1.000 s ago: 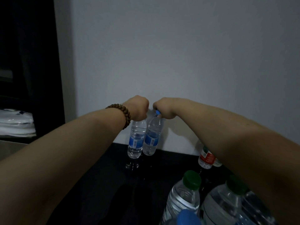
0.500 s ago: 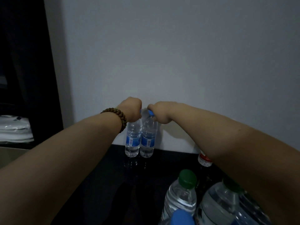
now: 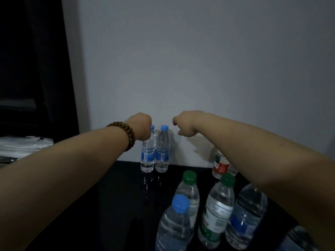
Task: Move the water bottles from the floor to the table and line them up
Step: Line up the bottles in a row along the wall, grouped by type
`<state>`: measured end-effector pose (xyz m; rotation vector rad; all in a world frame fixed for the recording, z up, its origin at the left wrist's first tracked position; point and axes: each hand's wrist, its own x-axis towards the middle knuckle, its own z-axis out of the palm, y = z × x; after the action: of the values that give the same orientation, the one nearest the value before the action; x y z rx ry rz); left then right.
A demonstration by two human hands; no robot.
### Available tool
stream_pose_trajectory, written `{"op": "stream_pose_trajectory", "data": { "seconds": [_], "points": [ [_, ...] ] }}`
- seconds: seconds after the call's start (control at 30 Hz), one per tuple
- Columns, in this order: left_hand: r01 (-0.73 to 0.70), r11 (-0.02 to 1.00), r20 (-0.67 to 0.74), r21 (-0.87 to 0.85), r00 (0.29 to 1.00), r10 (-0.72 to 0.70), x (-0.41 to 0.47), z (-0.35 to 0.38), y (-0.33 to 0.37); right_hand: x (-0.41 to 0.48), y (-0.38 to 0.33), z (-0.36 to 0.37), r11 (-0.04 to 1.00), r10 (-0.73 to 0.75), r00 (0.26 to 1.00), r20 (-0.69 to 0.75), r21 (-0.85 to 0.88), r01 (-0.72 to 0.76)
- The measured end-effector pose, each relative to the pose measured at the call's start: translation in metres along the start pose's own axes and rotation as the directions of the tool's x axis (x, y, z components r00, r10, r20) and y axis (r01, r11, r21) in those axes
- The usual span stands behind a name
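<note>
Two small blue-capped water bottles, the left one (image 3: pixel 148 154) and the right one (image 3: pixel 162 153), stand upright and touching on the black table (image 3: pixel 117 196), against the white wall. My left hand (image 3: pixel 142 127), with a bead bracelet on its wrist, is curled in front of the left bottle's neck. The cap shows at the hand's right edge, and the hand hides any contact. My right hand (image 3: pixel 184 125) hovers up and to the right of the right bottle's cap, fingers loosely curled and holding nothing.
Several larger bottles crowd the near right of the table: two green-capped (image 3: pixel 188 189) (image 3: pixel 217 211), one blue-capped (image 3: pixel 174 225), one blue-labelled (image 3: pixel 246 214). A red-labelled bottle (image 3: pixel 222 165) stands by the wall under my right forearm. A white stack (image 3: pixel 21 145) lies at the left.
Both bottles were set down against the wall. My right hand let go of the right bottle's cap and moved up and right. My left hand shifted left, uncovering the left cap.
</note>
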<state>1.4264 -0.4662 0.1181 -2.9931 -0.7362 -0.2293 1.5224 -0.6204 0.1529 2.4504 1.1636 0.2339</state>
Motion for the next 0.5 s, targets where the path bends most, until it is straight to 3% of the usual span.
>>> {"op": "stream_pose_trajectory", "data": {
  "seconds": [0.13, 0.27, 0.37, 0.5],
  "points": [
    [-0.069, 0.995, 0.012, 0.067, 0.998, 0.068, -0.039, -0.024, 0.012, -0.042, -0.003, -0.018, 1.0, -0.017, 0.999, 0.047, 0.01, 0.017],
    [-0.238, 0.964, 0.145, 0.121, 0.965, 0.22, -0.083, -0.048, 0.037, -0.079, 0.001, -0.032, 0.998, -0.009, 0.994, 0.106, 0.055, 0.003],
    [-0.304, 0.952, 0.26, 0.019, 0.921, 0.289, -0.11, -0.064, 0.055, -0.104, 0.007, -0.035, 0.994, 0.032, 0.988, 0.152, 0.1, -0.048],
    [-0.344, 0.932, 0.28, -0.112, 0.889, 0.362, -0.127, -0.073, 0.077, -0.132, 0.016, -0.03, 0.981, 0.063, 0.967, 0.245, 0.164, -0.105]
  ]
}}
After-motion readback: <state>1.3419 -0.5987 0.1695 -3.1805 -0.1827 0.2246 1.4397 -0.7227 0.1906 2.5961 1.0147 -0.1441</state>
